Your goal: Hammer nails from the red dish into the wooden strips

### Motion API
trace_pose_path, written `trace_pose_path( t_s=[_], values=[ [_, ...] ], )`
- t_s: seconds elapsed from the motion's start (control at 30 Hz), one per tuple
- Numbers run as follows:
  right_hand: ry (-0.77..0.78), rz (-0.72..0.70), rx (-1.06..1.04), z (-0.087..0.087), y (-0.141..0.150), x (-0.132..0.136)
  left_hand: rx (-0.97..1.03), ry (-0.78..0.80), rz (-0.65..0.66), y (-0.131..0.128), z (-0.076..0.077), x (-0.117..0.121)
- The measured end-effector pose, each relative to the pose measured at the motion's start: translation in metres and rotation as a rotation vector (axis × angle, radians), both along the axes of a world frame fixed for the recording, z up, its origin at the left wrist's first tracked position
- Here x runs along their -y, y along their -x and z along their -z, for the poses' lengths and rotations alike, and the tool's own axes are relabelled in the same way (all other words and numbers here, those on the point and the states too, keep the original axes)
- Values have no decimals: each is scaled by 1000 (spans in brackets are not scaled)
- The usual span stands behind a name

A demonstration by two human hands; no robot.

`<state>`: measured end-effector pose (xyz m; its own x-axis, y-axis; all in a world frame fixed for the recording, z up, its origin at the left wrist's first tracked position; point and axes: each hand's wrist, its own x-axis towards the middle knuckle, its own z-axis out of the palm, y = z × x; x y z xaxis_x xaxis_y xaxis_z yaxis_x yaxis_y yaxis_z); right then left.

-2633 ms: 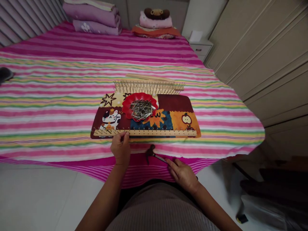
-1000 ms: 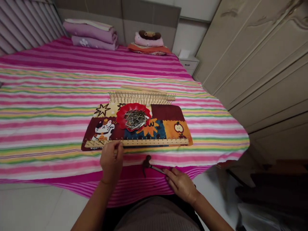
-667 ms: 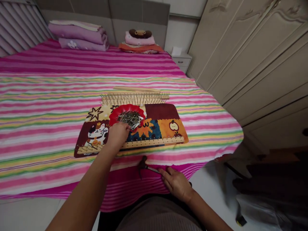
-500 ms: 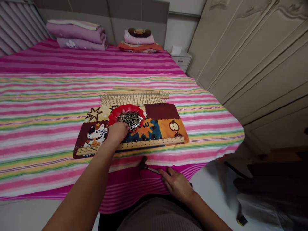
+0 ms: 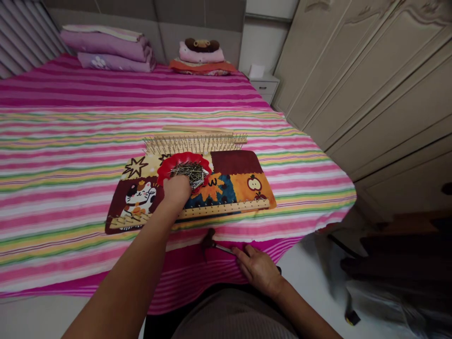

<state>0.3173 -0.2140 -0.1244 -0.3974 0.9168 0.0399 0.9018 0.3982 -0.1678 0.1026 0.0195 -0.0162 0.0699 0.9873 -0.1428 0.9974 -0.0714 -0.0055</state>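
My left hand [image 5: 177, 190] reaches into the near left side of a red scalloped bowl [image 5: 165, 168], at the heap of nails [image 5: 196, 173]. Its fingertips are hidden behind the back of the hand. Low over the bed's front edge, my right hand [image 5: 260, 270] is closed around the handle of a hammer [image 5: 222, 247], whose head points left. Between the two hands lies a wooden strip [image 5: 226, 207] with nails standing along it; my left forearm covers part of it. The bowl and strip rest on a patterned mat [image 5: 233, 162].
Behind the bowl stand wooden strips [image 5: 194, 142] thick with upright nails, and a bare strip [image 5: 197, 128] lies beyond. The striped bedspread [image 5: 303, 165] carries folded purple bedding [image 5: 109, 47] and stacked pillows [image 5: 202, 55] at the back. Wardrobe doors [image 5: 370, 84] line the right.
My left hand has turned and pushed slightly further over the nails, so its fingers are now covered. The right hand and hammer hold nearly still; the view has shifted a little.
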Motion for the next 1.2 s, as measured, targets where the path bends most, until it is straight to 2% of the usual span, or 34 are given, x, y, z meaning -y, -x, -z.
trace_pose_path(
  t_s=[0.13,0.33,0.5,0.6,0.77,0.83,0.97,1.1,1.2],
  values=[
    [-7,-6,5,2,0,0,2,-12,-25,0,1,2],
    [7,3,14,2,0,0,21,-118,11,8,6,7],
    [-5,2,20,1,1,0,102,-85,-8,18,8,0],
    [-6,-3,53,2,2,0,335,-86,-99,31,3,-6],
    [-4,-5,47,7,1,0,1134,1,-266,53,-12,-3],
    [-7,-9,42,9,0,0,1341,41,-324,58,-18,1],
    [-31,-19,41,12,-1,1,1494,98,-441,64,-25,8],
    [-58,-21,28,15,-2,1,1468,111,-513,70,-26,9],
    [-49,-23,15,16,-2,1,1439,109,-521,72,-24,8]
  ],
)
